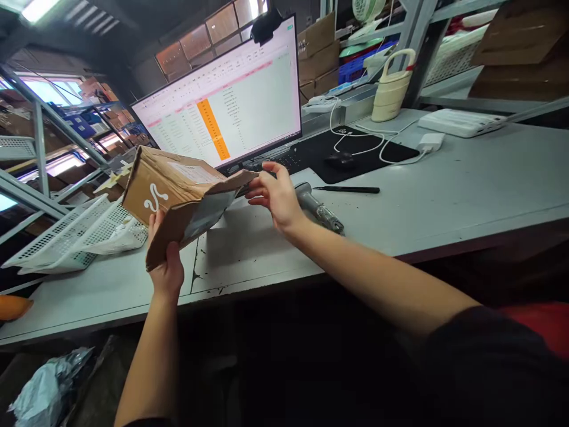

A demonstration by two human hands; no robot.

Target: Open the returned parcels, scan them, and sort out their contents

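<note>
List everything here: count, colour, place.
Desk: one, grey, centre
Carton: one, brown, in left hand
Monitor: one, black, behind carton
Webcam: one, black, atop monitor
Keyboard: one, black, below monitor
Mat: one, black, on desk
Mouse: one, black, on mat
Handheld device: one, grey, on desk
Slim tool: one, black, near mat
Container: one, cream, behind mat
Adapter: one, white, beside mat
Flat device: one, white, behind adapter
Baskets: several, white, left
Boxes: several, brown, background
Plastic: count unclear, pale, lower left
Left hand: one, bare, gripping carton
Right hand: one, bare, at carton flap

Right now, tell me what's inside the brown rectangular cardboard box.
In the brown rectangular cardboard box, a grey, plastic-looking surface shows at its opening; anything deeper is covered.
</note>
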